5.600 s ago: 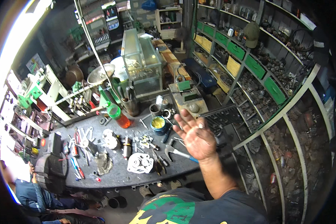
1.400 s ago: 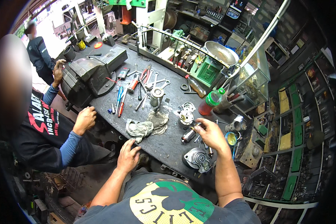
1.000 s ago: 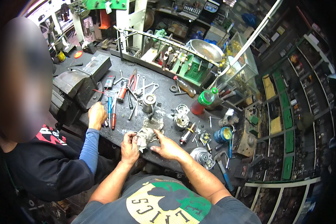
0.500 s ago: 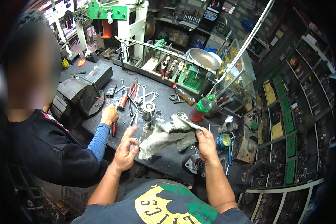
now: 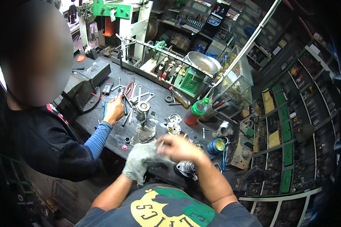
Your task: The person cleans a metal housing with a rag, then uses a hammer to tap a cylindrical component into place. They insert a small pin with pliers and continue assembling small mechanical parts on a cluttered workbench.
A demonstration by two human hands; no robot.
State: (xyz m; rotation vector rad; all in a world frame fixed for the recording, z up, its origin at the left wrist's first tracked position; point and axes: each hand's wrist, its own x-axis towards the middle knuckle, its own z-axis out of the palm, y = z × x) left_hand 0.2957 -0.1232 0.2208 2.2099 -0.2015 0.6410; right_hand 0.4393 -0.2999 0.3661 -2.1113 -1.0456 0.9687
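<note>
A grey cloth rag (image 5: 142, 157) is draped over my left hand (image 5: 132, 170), so its fingers are hidden beneath the cloth. My right hand (image 5: 180, 147) reaches across from the right, with bent, slightly blurred fingers pinching the rag's upper edge. Just beyond the rag, a second dirty cloth (image 5: 144, 134) lies on the dark workbench (image 5: 110, 132). A metal cylinder part (image 5: 143, 109) stands behind that cloth, with a round metal housing (image 5: 174, 123) to its right. Below my right hand, near the bench's front edge, sits another metal part with a shaft (image 5: 186, 167).
To the left, a co-worker's hand (image 5: 114, 110) is at a red tool, near several wrenches (image 5: 140, 92) and a large vise (image 5: 81, 89). A green-capped bottle of red liquid (image 5: 195, 113) and a blue tin of yellowish grease (image 5: 216, 145) stand on the right.
The rag, stretched between my hands before, now covers my left hand. My right hand has moved left and inward. The co-worker's hand has shifted up toward the red tool.
</note>
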